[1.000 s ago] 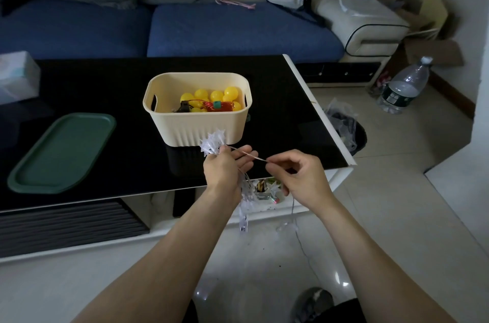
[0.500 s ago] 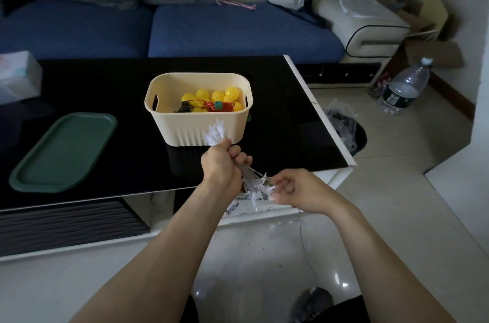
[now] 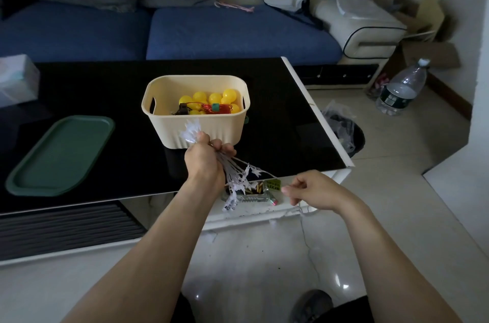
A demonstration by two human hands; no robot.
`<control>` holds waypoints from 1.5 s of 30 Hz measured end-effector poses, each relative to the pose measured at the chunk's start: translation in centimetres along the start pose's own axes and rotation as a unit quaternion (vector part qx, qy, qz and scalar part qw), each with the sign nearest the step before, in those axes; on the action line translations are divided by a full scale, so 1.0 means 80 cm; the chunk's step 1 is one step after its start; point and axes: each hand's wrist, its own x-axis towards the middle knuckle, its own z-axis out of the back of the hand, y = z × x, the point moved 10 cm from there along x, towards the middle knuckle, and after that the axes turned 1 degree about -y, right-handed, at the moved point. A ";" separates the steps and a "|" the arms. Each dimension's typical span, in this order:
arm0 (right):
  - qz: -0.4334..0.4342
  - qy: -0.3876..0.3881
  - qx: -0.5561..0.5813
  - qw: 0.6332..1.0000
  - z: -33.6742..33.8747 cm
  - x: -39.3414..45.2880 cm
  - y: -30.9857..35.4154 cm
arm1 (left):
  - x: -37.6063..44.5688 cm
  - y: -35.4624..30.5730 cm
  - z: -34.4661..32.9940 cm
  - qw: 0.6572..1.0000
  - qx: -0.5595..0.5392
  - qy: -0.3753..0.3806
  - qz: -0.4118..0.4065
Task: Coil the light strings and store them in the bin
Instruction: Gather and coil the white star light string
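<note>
One yellow string (image 3: 209, 101) already lies in the bin (image 3: 195, 129); left hand (image 3: 203, 161) grips the star string's (image 3: 238, 177) coils, right hand (image 3: 309, 190) pinches its wire (more trails to the floor).

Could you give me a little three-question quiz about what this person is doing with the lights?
1. True or false: the bin already holds yellow ball lights.
2. Which hand grips the bundle of star lights? A) left hand B) right hand
3. What does the right hand pinch?

Key: 1 true. 2 A. 3 The thin wire running from the bundle.
</note>
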 end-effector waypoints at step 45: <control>0.054 -0.098 0.129 0.985 -0.034 0.015 0.029 | -0.013 0.068 -0.014 0.836 0.513 0.173 0.082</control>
